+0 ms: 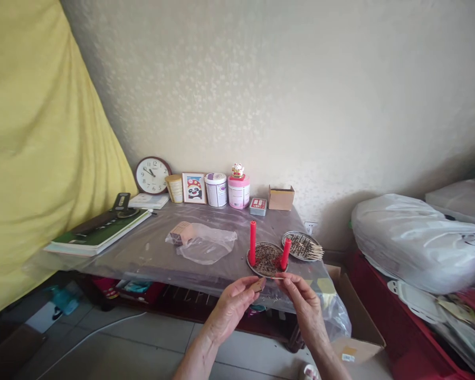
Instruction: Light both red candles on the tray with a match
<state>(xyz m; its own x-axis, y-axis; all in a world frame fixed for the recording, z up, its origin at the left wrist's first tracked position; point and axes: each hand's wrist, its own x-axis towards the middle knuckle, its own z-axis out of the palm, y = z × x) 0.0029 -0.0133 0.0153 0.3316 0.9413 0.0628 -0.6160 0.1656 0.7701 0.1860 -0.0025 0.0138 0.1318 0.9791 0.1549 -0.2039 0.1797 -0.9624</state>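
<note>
Both hands, head view: raised in front of the near edge of the table [150, 248], close together, each in a narrow grip.
Left hand [233, 303]: thumb and fingers closed on a small brown box [258, 285], which is held tilted.
Right hand [304, 298]: thumb and fingertips pinching a thin stick [276, 278] that points left, towards the small brown box; whether the two touch is too small to tell.
Candle plate [261, 274]: a round plate on the table, just beyond the hands, its surface covered in dark bits.
Tall red candle [253, 244]: upright at the plate's left side.
Short red candle [286, 254]: at the right side, leaning slightly right.
Second plate [284, 238]: behind and to the right of the candle plate, with pale sticks [315, 252] bunched at its right side.
Clear plastic bag [211, 245]: crumpled, left of the candle plate, with a brown block [182, 232] at its left end.
Row by the wall: a round clock [153, 176], a yellow cup [174, 189], a panda picture [194, 188], a white tin [216, 191], a pink tin [238, 194] bearing a cat figurine [238, 170], a small red-topped box [258, 205] and an open cardboard box [281, 199].
Green book [98, 229]: lying at the table's left end.
</note>
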